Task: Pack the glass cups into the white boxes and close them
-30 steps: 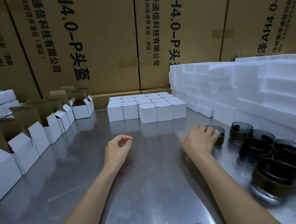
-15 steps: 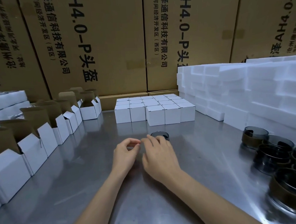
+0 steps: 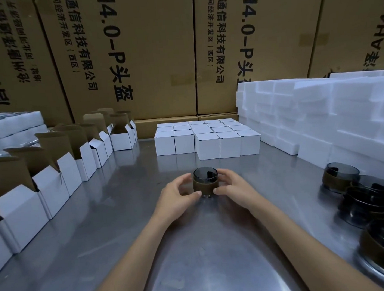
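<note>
Cradling one glass cup (image 3: 205,184) between them, the left hand (image 3: 178,198) and the right hand (image 3: 234,188) meet at the middle of the steel table (image 3: 114,216). Each hand curls round a side of the cup, thumbs low near its foot and fingers wrapped behind the brown band about its waist — a two-sided hold, with the cup's base seemingly resting on the metal, though the contact is too small to be sure of.

The cup stands upright, mouth up, its axis vertical and its body short and squat. Smoked glass like this is probably rigid, fairly light, slick where bare and quick to chip on steel; the banded waist looks the safest place to grip, away from the thin rim.

To the left, a row of open white boxes (image 3: 55,190) stands with brown flaps raised, well apart from the cup. Beyond the hands, a block of closed white boxes (image 3: 206,142) sits packed edge to edge. At the right edge a cluster of more glass cups (image 3: 365,194) waits upright, crowded together — and behind them rises a stack of white foam pieces (image 3: 318,116). Large brown cartons (image 3: 159,58) with printed lettering wall off the back.
</note>
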